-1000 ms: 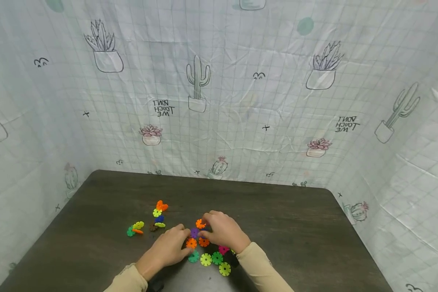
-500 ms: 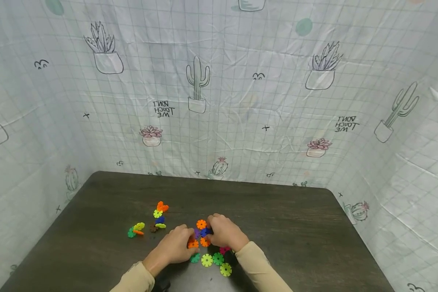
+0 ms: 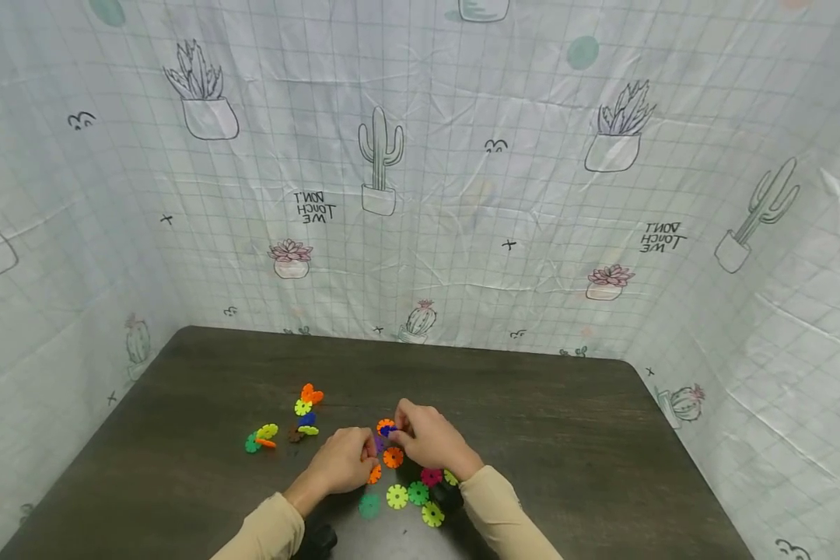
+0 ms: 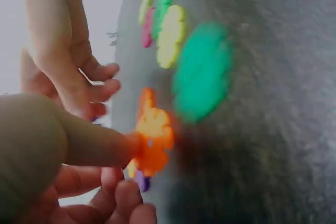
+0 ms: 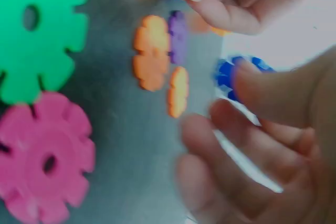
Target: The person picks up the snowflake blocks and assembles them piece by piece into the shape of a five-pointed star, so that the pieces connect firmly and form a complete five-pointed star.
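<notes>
White cloth backdrop (image 3: 448, 155), gridded, printed with potted cacti, behind dark desk (image 3: 532, 435). Left hand (image 3: 341, 460): thumb and fingers pinching notched orange disc (image 4: 155, 142). Right hand (image 3: 430, 437): thumb and fingers clamped on blue disc (image 5: 226, 74). Near hands, on desk: second orange disc (image 3: 393, 457), purple disc (image 3: 379, 443). Closer to person: teal disc (image 3: 369, 505), blurred in left wrist view; yellow-green disc (image 3: 397, 497), green disc (image 3: 418, 492), pink disc (image 3: 431, 476). Off to left, well apart from hands: group of coloured discs (image 3: 302, 407).
</notes>
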`<state>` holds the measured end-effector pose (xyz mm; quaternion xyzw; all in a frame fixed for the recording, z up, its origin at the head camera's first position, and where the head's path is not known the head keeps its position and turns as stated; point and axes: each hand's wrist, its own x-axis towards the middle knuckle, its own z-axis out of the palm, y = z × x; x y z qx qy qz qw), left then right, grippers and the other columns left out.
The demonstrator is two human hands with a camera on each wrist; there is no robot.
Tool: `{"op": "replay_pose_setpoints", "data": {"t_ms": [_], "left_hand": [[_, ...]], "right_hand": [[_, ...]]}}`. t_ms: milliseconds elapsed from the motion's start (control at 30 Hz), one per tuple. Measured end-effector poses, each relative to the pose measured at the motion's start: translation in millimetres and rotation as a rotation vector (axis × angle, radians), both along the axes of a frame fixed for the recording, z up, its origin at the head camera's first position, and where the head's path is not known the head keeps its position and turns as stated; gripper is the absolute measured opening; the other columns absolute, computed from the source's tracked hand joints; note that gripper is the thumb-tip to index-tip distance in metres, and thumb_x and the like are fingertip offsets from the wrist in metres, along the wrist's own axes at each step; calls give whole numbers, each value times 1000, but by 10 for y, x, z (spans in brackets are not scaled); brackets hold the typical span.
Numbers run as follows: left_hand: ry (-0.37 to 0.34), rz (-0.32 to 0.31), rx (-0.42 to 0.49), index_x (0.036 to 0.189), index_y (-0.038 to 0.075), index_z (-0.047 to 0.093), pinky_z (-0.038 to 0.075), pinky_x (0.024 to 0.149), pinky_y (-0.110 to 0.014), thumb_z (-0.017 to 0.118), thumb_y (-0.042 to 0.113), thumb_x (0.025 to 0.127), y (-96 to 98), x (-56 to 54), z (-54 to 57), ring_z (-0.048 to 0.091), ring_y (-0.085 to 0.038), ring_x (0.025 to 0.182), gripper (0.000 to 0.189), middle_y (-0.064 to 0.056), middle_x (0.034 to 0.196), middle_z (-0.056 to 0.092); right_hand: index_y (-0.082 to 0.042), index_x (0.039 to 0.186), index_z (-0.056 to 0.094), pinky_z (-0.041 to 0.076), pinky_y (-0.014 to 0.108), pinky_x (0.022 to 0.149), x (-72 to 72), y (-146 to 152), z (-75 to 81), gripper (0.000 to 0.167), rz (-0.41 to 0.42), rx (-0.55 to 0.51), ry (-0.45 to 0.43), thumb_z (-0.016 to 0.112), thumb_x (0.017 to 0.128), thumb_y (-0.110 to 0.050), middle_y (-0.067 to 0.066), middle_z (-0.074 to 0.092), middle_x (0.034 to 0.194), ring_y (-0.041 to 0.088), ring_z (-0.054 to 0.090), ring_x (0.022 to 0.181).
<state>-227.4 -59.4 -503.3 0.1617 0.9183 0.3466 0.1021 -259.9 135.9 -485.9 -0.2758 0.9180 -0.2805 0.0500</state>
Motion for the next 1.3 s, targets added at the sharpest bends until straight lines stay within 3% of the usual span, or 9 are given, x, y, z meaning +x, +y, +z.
{"op": "replay_pose_setpoints", "data": {"t_ms": [200,300,433,533,667,767,900,1100,1300], "left_hand": [[56,25,-44,86,12,55,36,57,-29,72,11,93,-46,34,33,44,-17,69,18,-3,84,47],[46,25,-109,90,10,56,40,59,-34,80,19,88,-54,46,83,47,-19,71,26,-5,87,48],[28,29,-199,82,9,55,41,58,-34,91,22,76,-45,49,126,47,-20,68,38,-5,81,48],[22,23,-206,80,10,52,37,54,-32,89,18,78,-42,41,123,45,-19,65,38,-4,76,47],[58,-13,-89,84,11,49,32,50,-27,79,11,88,-73,21,136,44,-14,57,30,-1,70,45],[131,-26,63,87,9,55,34,50,-24,73,8,93,-110,-10,237,45,-12,56,18,1,70,51],[172,13,271,98,11,69,48,61,-25,68,12,98,-151,-43,525,58,-15,70,2,-1,86,67],[143,103,493,119,13,73,55,68,-28,64,13,101,-172,22,1003,67,-18,82,20,-3,97,72],[143,122,632,120,11,68,59,70,-29,69,11,97,-124,124,1221,69,-18,76,23,-12,90,65]], "right_hand": [[-16,92,54,47,21,55,25,18,138,15,-24,-189,93,67,99,-15,-4,60,82,7,58,64],[-16,92,55,51,22,57,46,14,182,14,-33,-200,95,68,99,-15,-2,62,88,12,64,70],[-16,93,56,51,21,59,56,14,184,13,-37,-172,87,68,98,-15,-2,62,89,14,64,72],[-16,93,56,52,21,60,59,16,172,13,-34,-166,84,68,98,-15,-3,62,89,12,64,73],[-16,92,57,53,21,60,71,18,195,13,-19,-215,100,68,98,-13,-2,64,87,12,64,70],[-15,95,59,54,21,60,78,24,245,12,-5,-288,143,70,97,-10,1,67,85,11,64,68],[-13,101,64,58,22,63,82,48,358,9,2,-414,265,71,95,-9,4,71,88,13,67,69],[-9,105,71,60,24,67,124,129,595,14,-15,-591,498,73,92,-3,6,73,93,17,70,73],[-5,104,71,57,17,72,231,178,822,21,8,-643,613,72,88,9,10,72,97,20,71,76]]}}
